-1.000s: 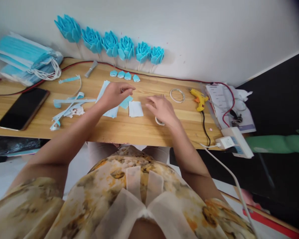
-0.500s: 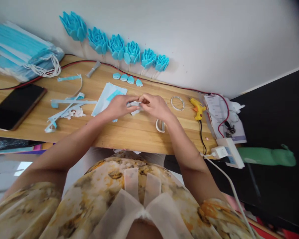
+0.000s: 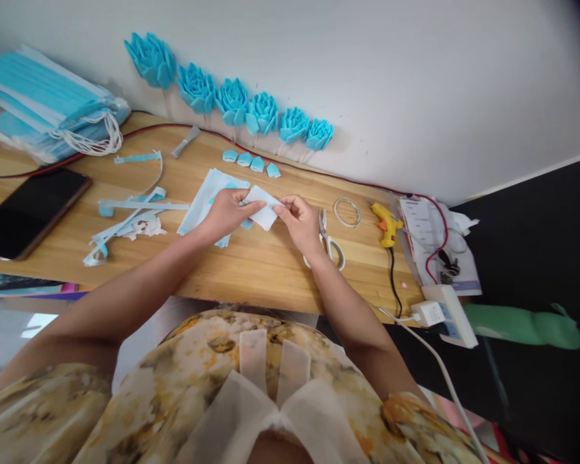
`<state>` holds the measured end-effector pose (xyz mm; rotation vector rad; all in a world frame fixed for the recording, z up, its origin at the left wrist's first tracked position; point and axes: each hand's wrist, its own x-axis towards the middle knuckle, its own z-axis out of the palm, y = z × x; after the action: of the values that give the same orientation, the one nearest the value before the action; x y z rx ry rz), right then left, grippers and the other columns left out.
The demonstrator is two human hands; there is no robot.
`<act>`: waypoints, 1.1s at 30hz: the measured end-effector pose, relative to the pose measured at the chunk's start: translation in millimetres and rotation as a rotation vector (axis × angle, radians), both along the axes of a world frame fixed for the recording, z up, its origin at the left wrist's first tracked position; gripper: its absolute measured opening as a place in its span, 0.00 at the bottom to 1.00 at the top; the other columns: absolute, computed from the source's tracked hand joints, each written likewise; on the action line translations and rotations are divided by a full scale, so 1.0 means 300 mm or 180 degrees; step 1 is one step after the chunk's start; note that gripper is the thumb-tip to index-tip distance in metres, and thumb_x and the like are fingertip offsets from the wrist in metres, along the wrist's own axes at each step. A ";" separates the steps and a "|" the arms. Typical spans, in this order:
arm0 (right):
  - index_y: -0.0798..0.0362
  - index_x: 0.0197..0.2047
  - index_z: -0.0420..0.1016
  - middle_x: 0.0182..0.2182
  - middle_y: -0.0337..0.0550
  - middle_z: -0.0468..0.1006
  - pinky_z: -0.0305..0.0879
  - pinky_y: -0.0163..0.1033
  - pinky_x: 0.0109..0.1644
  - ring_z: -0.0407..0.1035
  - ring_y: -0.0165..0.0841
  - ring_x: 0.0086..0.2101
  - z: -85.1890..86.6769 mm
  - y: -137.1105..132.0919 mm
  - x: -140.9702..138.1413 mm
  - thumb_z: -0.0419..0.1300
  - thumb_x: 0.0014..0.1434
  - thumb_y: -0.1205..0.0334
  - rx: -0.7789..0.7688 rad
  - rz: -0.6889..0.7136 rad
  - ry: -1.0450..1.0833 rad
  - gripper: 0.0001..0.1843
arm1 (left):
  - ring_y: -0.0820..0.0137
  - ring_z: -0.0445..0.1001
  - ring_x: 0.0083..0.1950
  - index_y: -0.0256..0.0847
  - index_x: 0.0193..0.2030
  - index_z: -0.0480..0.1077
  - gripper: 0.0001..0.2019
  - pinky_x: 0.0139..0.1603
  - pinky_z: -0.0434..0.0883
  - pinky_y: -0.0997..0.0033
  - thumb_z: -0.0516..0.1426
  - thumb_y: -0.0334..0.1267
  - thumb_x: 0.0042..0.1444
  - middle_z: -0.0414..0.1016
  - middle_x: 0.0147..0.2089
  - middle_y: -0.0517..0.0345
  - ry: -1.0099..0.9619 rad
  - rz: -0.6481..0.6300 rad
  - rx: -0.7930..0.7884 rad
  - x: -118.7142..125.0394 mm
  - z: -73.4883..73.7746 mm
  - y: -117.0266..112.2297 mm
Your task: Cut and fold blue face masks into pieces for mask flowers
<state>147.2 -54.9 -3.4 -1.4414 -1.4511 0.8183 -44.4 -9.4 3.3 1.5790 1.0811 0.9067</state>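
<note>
Writing: printed papers (image 3: pixel 418 229) at the right end of the table (image 3: pixel 270 277), in rows of dark type (too small to read). Black phone (image 3: pixel 33 209), left side, screen dark.

White square (image 3: pixel 263 203), one, held up between the hands above the middle of the table. Left hand (image 3: pixel 229 209): thumb on top, closed on the square's left side. Right hand (image 3: pixel 299 222): thumb and forefinger pinched on its right edge.

Changed: one second ago the square lies flat on the wood with the hands apart; now it is lifted and gripped at both sides. Scissors (image 3: pixel 327 241), then mostly covered by the right hand, now show blades and white handles beside the right wrist.

Edges and room: bare wood runs along the front edge, below the square, and between scissors and yellow glue gun (image 3: pixel 387 224). Blue-white sheets (image 3: pixel 193 209) lie just beside and partly under the left hand; cut strips (image 3: pixel 140 205) lie farther left. Four folded blue pieces (image 3: pixel 257 164) line the back, below six blue flowers (image 3: pixel 232 102).
</note>
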 end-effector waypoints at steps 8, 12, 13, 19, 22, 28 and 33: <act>0.50 0.34 0.77 0.30 0.38 0.80 0.66 0.38 0.41 0.71 0.32 0.32 0.042 -0.012 0.020 0.61 0.63 0.49 0.0145 -0.0143 -0.0589 0.13 | 0.70 0.72 0.25 0.39 0.26 0.74 0.15 0.26 0.70 0.70 0.65 0.48 0.54 0.75 0.23 0.58 0.0052 -0.0130 0.0036 -0.003 -0.009 0.015; 0.51 0.32 0.77 0.29 0.38 0.79 0.64 0.38 0.41 0.70 0.31 0.32 0.051 0.006 0.087 0.63 0.60 0.49 0.0045 0.0227 -0.0296 0.14 | 0.73 0.68 0.24 0.40 0.27 0.73 0.14 0.27 0.67 0.71 0.63 0.47 0.59 0.71 0.22 0.60 -0.0063 0.0470 0.0373 -0.056 0.017 0.069; 0.51 0.31 0.77 0.29 0.38 0.79 0.64 0.37 0.40 0.70 0.30 0.32 0.050 0.012 0.105 0.64 0.58 0.48 -0.0137 0.0460 -0.0212 0.15 | 0.73 0.66 0.24 0.41 0.28 0.73 0.13 0.27 0.66 0.71 0.62 0.46 0.59 0.70 0.22 0.61 -0.0086 0.0663 0.0458 -0.073 0.022 0.086; 0.51 0.32 0.80 0.30 0.39 0.82 0.63 0.39 0.40 0.71 0.32 0.32 0.012 0.037 0.140 0.64 0.59 0.50 -0.0613 0.0655 -0.0948 0.14 | 0.71 0.64 0.25 0.44 0.25 0.70 0.17 0.28 0.63 0.68 0.59 0.50 0.61 0.68 0.21 0.60 0.0471 0.0823 0.0700 -0.131 0.008 0.139; 0.50 0.32 0.80 0.30 0.40 0.82 0.62 0.40 0.41 0.72 0.34 0.32 -0.010 0.042 0.122 0.63 0.62 0.54 -0.0425 0.0146 -0.1910 0.11 | 0.65 0.70 0.31 0.46 0.29 0.74 0.14 0.35 0.66 0.65 0.58 0.50 0.61 0.73 0.26 0.57 0.0978 0.0690 0.0863 -0.133 -0.018 0.143; 0.48 0.41 0.81 0.35 0.42 0.86 0.65 0.42 0.46 0.78 0.38 0.37 -0.012 0.038 0.109 0.63 0.65 0.55 -0.0302 0.0135 -0.2288 0.08 | 0.51 0.76 0.48 0.44 0.37 0.77 0.09 0.54 0.66 0.52 0.62 0.46 0.56 0.78 0.37 0.47 0.1727 0.0705 0.1100 -0.146 -0.090 0.171; 0.48 0.51 0.81 0.44 0.47 0.87 0.67 0.46 0.51 0.80 0.42 0.45 -0.005 0.034 0.106 0.57 0.70 0.54 -0.0197 0.0154 -0.2401 0.14 | 0.51 0.76 0.45 0.45 0.31 0.74 0.04 0.55 0.65 0.50 0.63 0.40 0.51 0.77 0.32 0.49 0.1849 0.0612 0.1199 -0.153 -0.130 0.189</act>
<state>179.0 -44.8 -4.8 -1.8776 -2.0251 0.3435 -90.4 47.2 -35.7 2.1596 1.5516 0.8289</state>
